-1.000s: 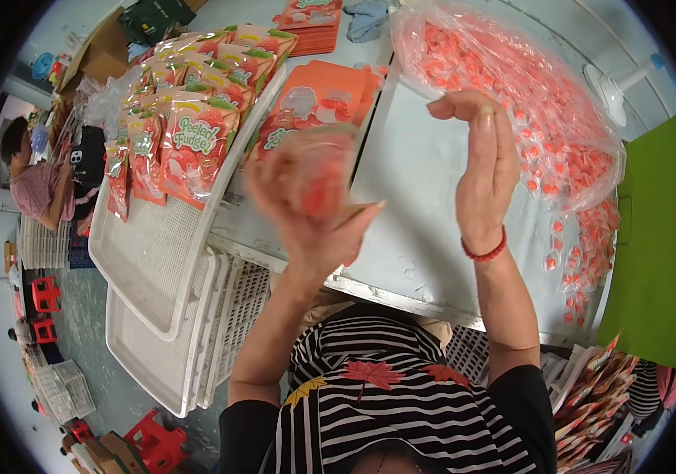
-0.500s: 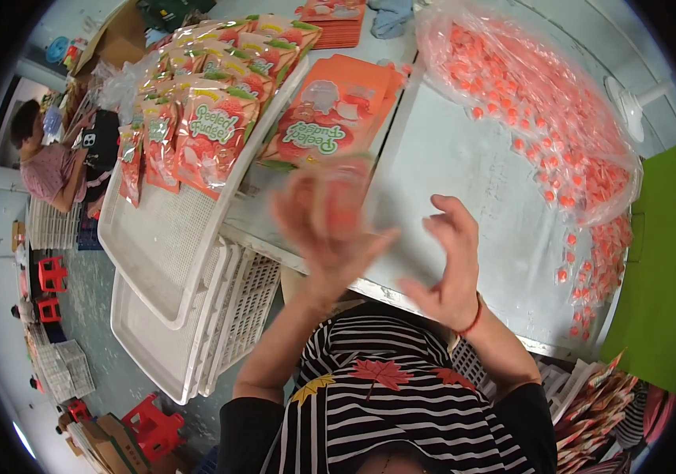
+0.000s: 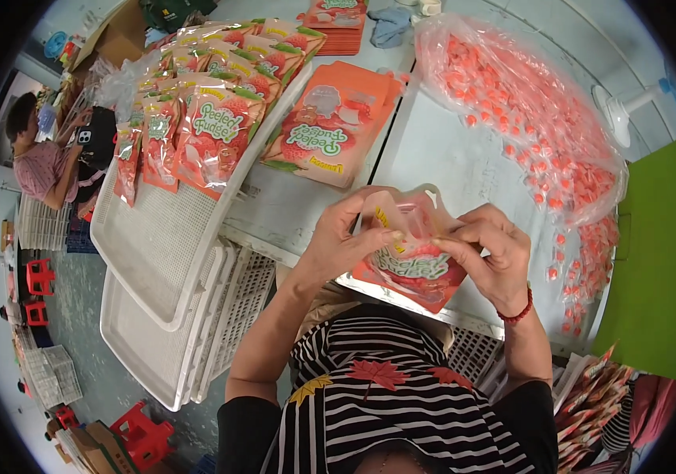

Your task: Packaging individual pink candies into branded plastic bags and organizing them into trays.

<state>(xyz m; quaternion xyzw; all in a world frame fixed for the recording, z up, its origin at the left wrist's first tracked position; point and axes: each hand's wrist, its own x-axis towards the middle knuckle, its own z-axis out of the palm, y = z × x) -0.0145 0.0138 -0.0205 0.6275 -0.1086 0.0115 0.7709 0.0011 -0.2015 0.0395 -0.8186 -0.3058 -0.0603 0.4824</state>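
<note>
Both my hands hold one orange stand-up pouch [image 3: 410,267] in front of my chest, above the table's near edge. My left hand [image 3: 343,237] grips its left top corner and my right hand [image 3: 489,251] pinches the right top edge. The pouch looks filled and its mouth is held between my fingers. A stack of flat empty orange pouches [image 3: 328,130] lies on the table just beyond. To the right sprawls a big clear plastic bag of small pink wrapped sweets [image 3: 535,118].
A white mesh tray [image 3: 156,245] at the left carries several filled pouches [image 3: 195,110], with more trays stacked under it. Another person [image 3: 41,162] sits at the far left. Finished packets [image 3: 591,403] lie at the lower right. Red stools [image 3: 37,288] stand on the floor.
My right hand has come down from the sweets bag to the pouch. The pouch has dropped from raised in my left hand to held low in both hands.
</note>
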